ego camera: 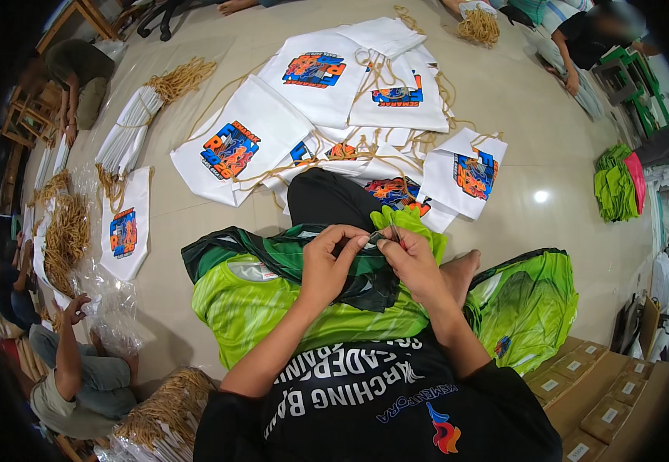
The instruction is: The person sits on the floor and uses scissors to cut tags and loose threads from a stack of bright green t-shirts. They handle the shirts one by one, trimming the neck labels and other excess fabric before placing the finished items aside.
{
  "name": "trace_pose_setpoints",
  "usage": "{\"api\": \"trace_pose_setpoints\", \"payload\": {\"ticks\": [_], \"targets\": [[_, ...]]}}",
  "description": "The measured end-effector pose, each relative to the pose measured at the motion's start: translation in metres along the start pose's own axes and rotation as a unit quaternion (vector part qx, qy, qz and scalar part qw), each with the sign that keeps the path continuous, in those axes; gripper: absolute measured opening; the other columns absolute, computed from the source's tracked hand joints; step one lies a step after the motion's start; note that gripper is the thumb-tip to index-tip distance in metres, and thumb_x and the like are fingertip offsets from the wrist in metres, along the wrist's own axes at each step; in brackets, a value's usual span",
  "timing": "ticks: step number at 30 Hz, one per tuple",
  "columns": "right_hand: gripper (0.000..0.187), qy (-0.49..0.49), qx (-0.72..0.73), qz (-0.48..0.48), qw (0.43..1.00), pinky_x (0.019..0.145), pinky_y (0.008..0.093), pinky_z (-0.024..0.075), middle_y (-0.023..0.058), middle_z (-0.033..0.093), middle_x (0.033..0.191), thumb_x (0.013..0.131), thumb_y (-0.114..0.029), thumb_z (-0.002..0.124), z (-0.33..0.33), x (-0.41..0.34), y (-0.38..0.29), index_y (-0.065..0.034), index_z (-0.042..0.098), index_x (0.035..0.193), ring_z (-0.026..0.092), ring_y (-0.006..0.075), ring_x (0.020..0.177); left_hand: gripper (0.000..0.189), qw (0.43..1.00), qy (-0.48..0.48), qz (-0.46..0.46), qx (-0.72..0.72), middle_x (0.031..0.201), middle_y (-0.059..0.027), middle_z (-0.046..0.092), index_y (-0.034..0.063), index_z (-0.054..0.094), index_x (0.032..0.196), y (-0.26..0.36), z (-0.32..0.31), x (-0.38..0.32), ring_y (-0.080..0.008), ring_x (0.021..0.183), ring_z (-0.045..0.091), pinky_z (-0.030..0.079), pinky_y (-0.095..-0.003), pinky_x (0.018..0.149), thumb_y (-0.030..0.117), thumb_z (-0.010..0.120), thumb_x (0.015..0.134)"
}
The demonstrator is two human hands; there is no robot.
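Both hands meet above my lap, over a dark green and black garment. My left hand pinches a dark edge of that cloth between thumb and fingertips. Close beside it, my right hand grips a small metal tool with a red part, its kind hard to tell, against the same edge. A lime green shirt lies across my legs under the dark garment, and more lime fabric shows just beyond my right hand. Another green shirt is spread on the floor to the right.
White printed drawstring bags lie piled ahead on the tiled floor. Bundled bags with tan cords lie at the left, near people sitting and bending. Folded green garments and cardboard boxes are at the right. Another person sits at the upper right.
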State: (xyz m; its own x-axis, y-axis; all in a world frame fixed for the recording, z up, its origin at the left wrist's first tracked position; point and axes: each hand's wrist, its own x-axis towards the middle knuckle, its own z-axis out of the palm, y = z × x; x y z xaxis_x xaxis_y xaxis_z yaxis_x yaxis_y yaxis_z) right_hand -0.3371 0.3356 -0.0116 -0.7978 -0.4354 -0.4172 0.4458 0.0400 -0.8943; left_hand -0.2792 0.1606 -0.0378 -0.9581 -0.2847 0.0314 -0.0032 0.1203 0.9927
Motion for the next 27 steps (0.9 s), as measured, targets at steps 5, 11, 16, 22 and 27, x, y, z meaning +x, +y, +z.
{"api": "trace_pose_setpoints", "payload": {"ticks": [5, 11, 16, 22, 27], "targets": [[0.012, 0.001, -0.018, 0.003, 1.000, 0.058, 0.0206, 0.0286, -0.0123, 0.052, 0.077, 0.103, -0.013, 0.066, -0.003, 0.001, 0.003, -0.0029, 0.071, 0.106, 0.039, -0.0011, 0.066, 0.020, 0.997, -0.002, -0.052, -0.050, 0.090, -0.0027, 0.070, 0.0003, 0.070, 0.105, 0.001, -0.004, 0.007, -0.0088, 0.079, 0.061, 0.052, -0.0257, 0.075, 0.019, 0.066, 0.110], [0.014, 0.020, -0.006, 0.019, 1.000, 0.057, 0.0212, 0.0280, -0.0116, 0.050, 0.075, 0.104, -0.015, 0.066, -0.003, 0.002, 0.003, -0.0029, 0.071, 0.108, 0.038, -0.0004, 0.065, 0.023, 0.990, 0.002, -0.098, -0.104, 0.109, -0.0043, 0.071, 0.0043, 0.063, 0.110, -0.001, -0.011, 0.008, -0.0092, 0.093, 0.061, 0.050, -0.0262, 0.086, 0.026, 0.057, 0.115], [0.026, 0.154, -0.093, -0.182, 0.967, 0.055, 0.0221, 0.0293, -0.0055, 0.052, 0.077, 0.109, -0.025, 0.061, 0.015, 0.010, 0.017, 0.0001, 0.069, 0.113, 0.039, 0.0019, 0.064, 0.022, 0.984, -0.009, -0.077, -0.161, 0.112, -0.0077, 0.072, 0.0062, 0.060, 0.111, 0.000, -0.006, 0.008, -0.0097, 0.102, 0.064, 0.050, -0.0276, 0.094, 0.026, 0.054, 0.116], [0.039, -0.040, 0.064, 0.035, 0.997, 0.048, 0.0223, 0.0274, -0.0020, 0.050, 0.078, 0.114, -0.035, 0.051, 0.011, -0.015, -0.019, 0.0006, 0.067, 0.115, 0.036, 0.0042, 0.054, 0.021, 0.970, -0.013, -0.098, -0.222, 0.120, -0.0129, 0.074, 0.0068, 0.057, 0.110, -0.004, -0.008, 0.008, -0.0119, 0.109, 0.066, 0.049, -0.0292, 0.099, 0.026, 0.052, 0.117], [0.042, -0.105, 0.107, 0.205, 0.967, 0.040, 0.0240, 0.0257, 0.0006, 0.052, 0.076, 0.114, -0.039, 0.053, 0.014, 0.002, -0.016, 0.0002, 0.067, 0.110, 0.038, 0.0062, 0.048, 0.018, 0.956, -0.019, -0.122, -0.265, 0.107, -0.0065, 0.068, 0.0036, 0.057, 0.112, 0.006, -0.007, 0.005, -0.0198, 0.125, 0.067, 0.049, -0.0325, 0.105, 0.021, 0.054, 0.116]]}}
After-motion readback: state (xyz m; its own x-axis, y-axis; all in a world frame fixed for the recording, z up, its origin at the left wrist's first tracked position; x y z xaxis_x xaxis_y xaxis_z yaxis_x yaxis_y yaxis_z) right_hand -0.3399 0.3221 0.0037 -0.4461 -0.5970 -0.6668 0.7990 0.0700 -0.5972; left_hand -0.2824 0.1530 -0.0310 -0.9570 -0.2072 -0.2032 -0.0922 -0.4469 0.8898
